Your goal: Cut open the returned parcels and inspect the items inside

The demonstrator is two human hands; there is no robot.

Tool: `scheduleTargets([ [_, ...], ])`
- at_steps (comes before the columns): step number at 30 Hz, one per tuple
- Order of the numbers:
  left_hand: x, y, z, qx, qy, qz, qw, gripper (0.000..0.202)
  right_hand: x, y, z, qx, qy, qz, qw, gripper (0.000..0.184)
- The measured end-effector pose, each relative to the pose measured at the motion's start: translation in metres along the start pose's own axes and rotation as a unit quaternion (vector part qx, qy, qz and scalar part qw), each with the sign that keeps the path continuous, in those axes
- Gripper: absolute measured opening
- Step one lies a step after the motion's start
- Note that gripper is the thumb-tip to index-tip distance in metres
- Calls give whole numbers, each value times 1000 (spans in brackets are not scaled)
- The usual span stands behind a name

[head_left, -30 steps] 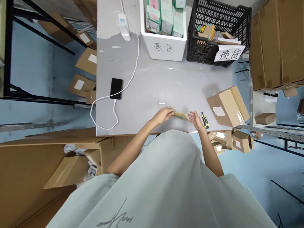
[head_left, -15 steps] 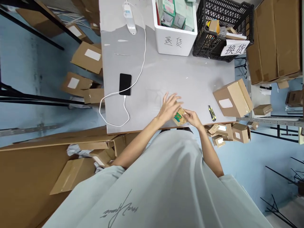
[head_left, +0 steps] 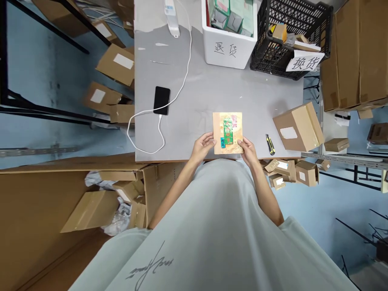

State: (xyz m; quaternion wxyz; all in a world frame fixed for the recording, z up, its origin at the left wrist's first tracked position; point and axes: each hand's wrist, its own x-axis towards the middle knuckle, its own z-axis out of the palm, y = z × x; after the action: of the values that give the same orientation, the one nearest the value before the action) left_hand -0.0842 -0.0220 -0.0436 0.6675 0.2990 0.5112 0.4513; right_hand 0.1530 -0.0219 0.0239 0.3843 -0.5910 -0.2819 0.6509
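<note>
A thin, square tan book [head_left: 220, 133] faces up near the front edge of the table, with a green picture panel, a small blue label and a pink patch on its cover. My left hand [head_left: 202, 148] pinches its left edge, fingertips at the lower left side. On the opposite side, my right hand [head_left: 249, 152] grips the lower right edge, thumb on top and fingers partly hidden. Whether the book rests on the table or is held just above it, I cannot tell. A yellow-and-black box cutter [head_left: 270, 144] lies to the right of my right hand.
A closed cardboard box [head_left: 298, 126] stands at the table's right. At the back are a white bin [head_left: 228, 50] of green boxes and a black crate [head_left: 263, 54]. A phone [head_left: 161, 100] with a white cable lies left. Below left is a large open carton [head_left: 39, 202].
The book was tilted and partly covered by my left hand; now it lies flat to view, cover fully showing. My left hand has moved down and left to its left edge.
</note>
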Motion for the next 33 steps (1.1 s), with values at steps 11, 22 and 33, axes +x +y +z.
scheduleTargets([
  [11,-2,7,9,5,41,65,997,68,17,-3,-32,-61,-132,-56,988,72],
  [22,-16,17,25,49,47,77,995,65,16,-9,-51,-79,-164,-87,979,70],
  [33,-22,20,56,172,31,97,980,73,-6,-5,-40,-173,-33,-137,975,52],
])
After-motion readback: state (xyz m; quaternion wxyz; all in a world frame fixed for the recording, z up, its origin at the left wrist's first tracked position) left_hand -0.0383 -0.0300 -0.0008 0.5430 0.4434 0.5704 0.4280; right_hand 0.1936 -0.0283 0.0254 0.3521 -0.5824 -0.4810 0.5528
